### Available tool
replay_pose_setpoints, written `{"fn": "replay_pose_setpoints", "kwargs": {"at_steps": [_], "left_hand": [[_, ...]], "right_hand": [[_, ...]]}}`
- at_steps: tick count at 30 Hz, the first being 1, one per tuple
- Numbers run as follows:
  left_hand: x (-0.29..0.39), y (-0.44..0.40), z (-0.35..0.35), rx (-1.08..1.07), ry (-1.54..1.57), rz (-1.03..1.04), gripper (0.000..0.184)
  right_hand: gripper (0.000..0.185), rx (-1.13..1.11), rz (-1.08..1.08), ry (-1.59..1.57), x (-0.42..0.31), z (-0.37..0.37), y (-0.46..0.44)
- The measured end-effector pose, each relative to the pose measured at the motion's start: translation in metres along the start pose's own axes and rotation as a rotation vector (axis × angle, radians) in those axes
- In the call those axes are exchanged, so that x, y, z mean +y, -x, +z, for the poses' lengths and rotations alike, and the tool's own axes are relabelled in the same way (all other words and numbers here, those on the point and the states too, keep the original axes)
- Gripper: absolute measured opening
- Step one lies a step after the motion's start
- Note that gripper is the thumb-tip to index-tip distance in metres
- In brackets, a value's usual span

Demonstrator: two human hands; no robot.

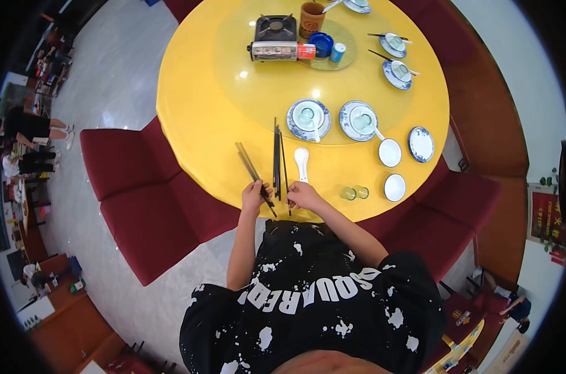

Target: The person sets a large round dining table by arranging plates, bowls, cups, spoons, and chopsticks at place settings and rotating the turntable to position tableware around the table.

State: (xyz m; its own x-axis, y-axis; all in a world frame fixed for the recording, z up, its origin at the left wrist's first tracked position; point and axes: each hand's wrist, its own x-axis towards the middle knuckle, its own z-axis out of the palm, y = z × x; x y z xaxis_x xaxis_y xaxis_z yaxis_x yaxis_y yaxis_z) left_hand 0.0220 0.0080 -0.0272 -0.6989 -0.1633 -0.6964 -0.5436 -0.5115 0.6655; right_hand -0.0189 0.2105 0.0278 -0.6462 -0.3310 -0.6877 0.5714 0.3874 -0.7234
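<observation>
At the near edge of the round yellow table (pixel 195 118), my left hand (pixel 255 194) is closed around a small bundle of chopsticks (pixel 246 161), their far ends pointing up and left. My right hand (pixel 302 196) pinches a single dark chopstick (pixel 284 159) near its lower end. Between the hands, more dark chopsticks (pixel 276 162) lie side by side on the cloth. A white spoon (pixel 301 163) lies just beyond my right hand. Farther right are two small glasses (pixel 348 193).
Two place settings with blue-patterned plates (pixel 293 131) stand ahead. White bowls (pixel 390 153) and a plate (pixel 421 144) are on the right. A portable gas stove (pixel 275 37) and brown pot (pixel 311 20) sit at the far side. Red chairs (pixel 139 206) flank me; people are far left.
</observation>
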Motion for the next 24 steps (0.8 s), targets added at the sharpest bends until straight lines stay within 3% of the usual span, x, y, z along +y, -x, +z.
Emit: {"fn": "replay_pose_setpoints", "kwargs": {"at_steps": [4,8,10,15,19,22,24], "left_hand": [[0.012,0.046,0.019,-0.084,0.123,-0.037,0.028],[-0.003,0.057,0.05,-0.143,0.141,-0.014,0.024],[-0.016,0.057,0.065,-0.201,0.104,-0.029,0.022],[-0.034,0.072,0.092,-0.226,-0.022,-0.05,0.023],[-0.047,0.088,0.121,-0.152,-0.084,-0.049,0.023],[-0.059,0.103,0.139,-0.121,-0.153,-0.05,0.023],[-0.071,0.117,0.147,-0.112,-0.26,-0.063,0.022]], "right_hand": [[0.014,0.01,-0.109,-0.085,-0.012,-0.037,0.047],[0.012,-0.094,-0.154,-0.235,-0.003,-0.032,0.062],[0.013,-0.039,-0.199,-0.22,0.01,-0.025,0.06],[0.013,0.186,-0.264,0.137,0.012,-0.04,0.085],[0.018,0.191,-0.37,0.133,0.028,-0.058,0.096],[0.023,0.165,-0.19,0.135,0.029,-0.077,0.113],[0.026,0.117,-0.23,0.257,0.051,-0.089,0.114]]}}
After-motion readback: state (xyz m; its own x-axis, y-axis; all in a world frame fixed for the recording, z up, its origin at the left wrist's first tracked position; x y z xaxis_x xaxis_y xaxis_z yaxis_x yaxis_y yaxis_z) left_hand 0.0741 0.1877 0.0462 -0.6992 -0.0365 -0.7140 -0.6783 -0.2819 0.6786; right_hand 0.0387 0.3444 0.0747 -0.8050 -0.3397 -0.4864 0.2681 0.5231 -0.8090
